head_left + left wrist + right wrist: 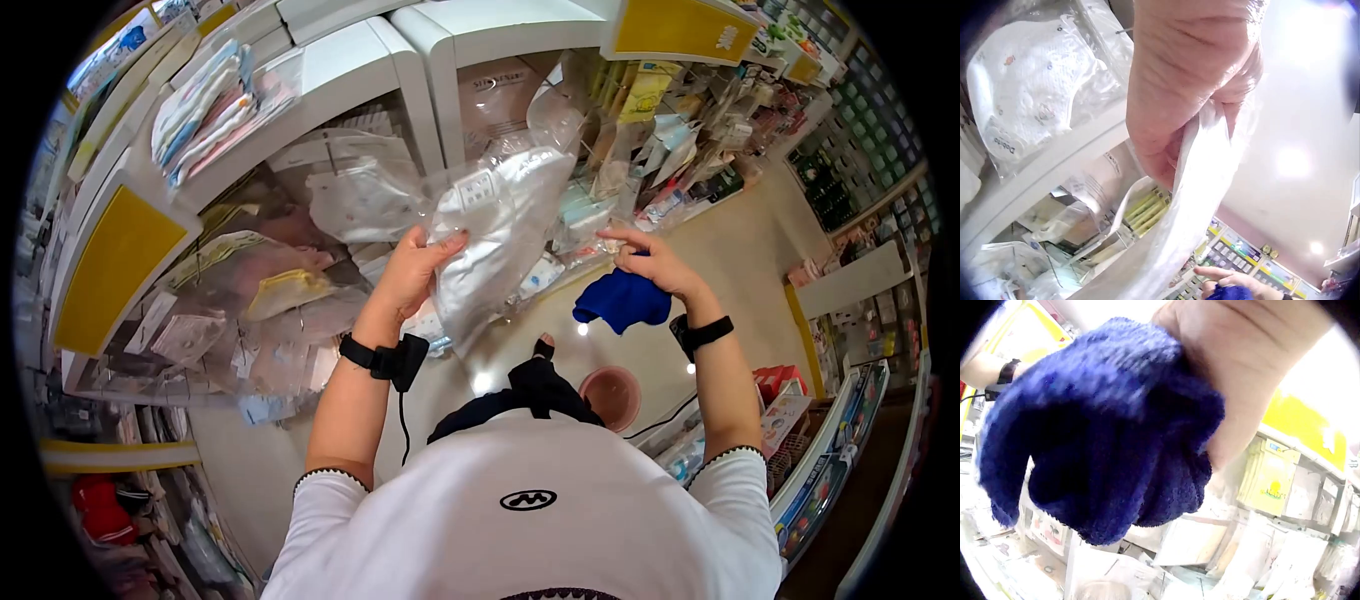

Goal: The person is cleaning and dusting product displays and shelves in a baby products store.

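A clear plastic package with white contents is pinched at its left edge by my left hand, thumb on top. In the left wrist view, the left hand grips the white package between thumb and fingers. My right hand holds a bunched blue cloth to the right of the package, its index finger pointing out toward the left. The right wrist view shows the cloth hanging from the right hand, which hides most of the fingers.
White shelving with hanging plastic-wrapped goods stands in front and to the left. Folded cloths lie on its top. A pink basin is on the floor by the person's feet. More stocked shelves stand at the right.
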Demonstrator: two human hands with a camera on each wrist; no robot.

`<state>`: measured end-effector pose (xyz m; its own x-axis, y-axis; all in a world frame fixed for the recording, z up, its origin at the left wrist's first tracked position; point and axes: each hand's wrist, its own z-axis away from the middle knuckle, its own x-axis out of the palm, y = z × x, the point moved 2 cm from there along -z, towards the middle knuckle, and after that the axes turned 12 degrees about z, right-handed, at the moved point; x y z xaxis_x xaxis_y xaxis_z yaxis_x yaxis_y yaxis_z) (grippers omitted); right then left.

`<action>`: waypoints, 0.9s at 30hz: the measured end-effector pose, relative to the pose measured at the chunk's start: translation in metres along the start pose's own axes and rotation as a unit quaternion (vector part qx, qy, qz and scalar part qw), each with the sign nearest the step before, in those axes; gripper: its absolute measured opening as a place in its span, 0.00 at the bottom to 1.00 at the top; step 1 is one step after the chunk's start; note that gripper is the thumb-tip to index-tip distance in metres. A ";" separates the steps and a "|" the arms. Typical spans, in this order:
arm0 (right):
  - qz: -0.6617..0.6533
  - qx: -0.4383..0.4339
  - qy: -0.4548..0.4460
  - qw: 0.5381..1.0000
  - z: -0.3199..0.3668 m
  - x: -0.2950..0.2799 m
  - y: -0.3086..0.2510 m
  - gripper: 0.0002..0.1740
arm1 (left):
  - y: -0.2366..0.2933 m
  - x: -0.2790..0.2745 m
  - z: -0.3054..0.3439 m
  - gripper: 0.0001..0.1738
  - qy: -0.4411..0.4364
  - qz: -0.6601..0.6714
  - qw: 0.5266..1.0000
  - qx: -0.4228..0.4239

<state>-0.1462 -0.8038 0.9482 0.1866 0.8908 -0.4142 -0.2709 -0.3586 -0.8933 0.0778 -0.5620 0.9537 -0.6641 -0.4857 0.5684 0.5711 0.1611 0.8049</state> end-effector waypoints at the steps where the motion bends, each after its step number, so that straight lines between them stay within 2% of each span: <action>1: -0.008 -0.006 0.001 1.000 0.000 0.005 -0.018 0.29 | 0.002 -0.001 0.004 0.21 -0.020 -0.012 1.000 -0.001; 3: 0.028 -0.046 0.015 0.998 -0.007 0.005 -0.035 0.36 | 0.003 -0.008 0.010 0.21 -0.020 -0.043 0.999 -0.013; 6: 0.012 -0.057 0.052 0.997 -0.016 0.015 -0.066 0.37 | -0.001 -0.026 0.011 0.22 -0.039 -0.080 0.995 -0.044; 8: 0.001 -0.053 0.052 0.997 -0.022 0.020 -0.077 0.28 | -0.003 -0.031 0.016 0.24 -0.051 -0.084 0.993 -0.061; 9: 0.012 -0.047 0.055 0.997 -0.027 0.023 -0.076 0.24 | -0.001 -0.032 0.020 0.29 -0.060 -0.099 0.990 -0.085; 10: 0.025 -0.042 0.057 0.997 -0.031 0.026 -0.076 0.20 | -0.001 -0.031 0.024 0.31 -0.060 -0.106 0.991 -0.061; 11: 0.000 -0.048 0.051 0.998 -0.035 0.030 -0.076 0.10 | -0.002 -0.030 0.027 0.33 -0.057 -0.113 0.991 -0.036; 12: -0.005 -0.030 0.060 0.998 -0.036 0.032 -0.074 0.09 | -0.002 -0.029 0.030 0.35 -0.054 -0.119 0.991 -0.009; 13: -0.009 -0.011 0.067 0.998 -0.036 0.033 -0.073 0.09 | 0.002 -0.023 0.032 0.38 -0.081 -0.217 0.969 0.091; 16: -0.064 0.015 0.062 0.996 -0.038 0.037 -0.060 0.09 | 0.008 -0.008 0.045 0.39 -0.094 -0.151 0.977 0.115; 17: -0.091 0.020 0.057 0.994 -0.039 0.039 -0.056 0.09 | 0.004 -0.007 0.042 0.31 -0.102 -0.160 0.970 0.155; 20: -0.092 0.035 0.072 0.993 -0.034 0.047 -0.062 0.11 | -0.010 -0.021 0.026 0.20 -0.050 -0.110 0.980 0.160; 21: -0.082 0.034 0.087 0.992 -0.032 0.047 -0.060 0.10 | -0.010 -0.016 0.027 0.12 -0.006 -0.104 0.977 0.187; 24: -0.069 0.041 0.134 0.988 -0.026 0.042 -0.055 0.09 | -0.004 -0.017 0.026 0.12 0.114 -0.047 0.963 0.240; 27: -0.095 0.057 0.156 0.981 -0.020 0.035 -0.051 0.08 | -0.008 -0.015 0.020 0.12 0.080 -0.045 0.972 0.214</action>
<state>-0.1072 -0.7594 0.9760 0.5198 0.8034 -0.2906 -0.3036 -0.1443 -0.9418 0.0737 -0.5388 0.9423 -0.5988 -0.6362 0.4865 0.2382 0.4385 0.8666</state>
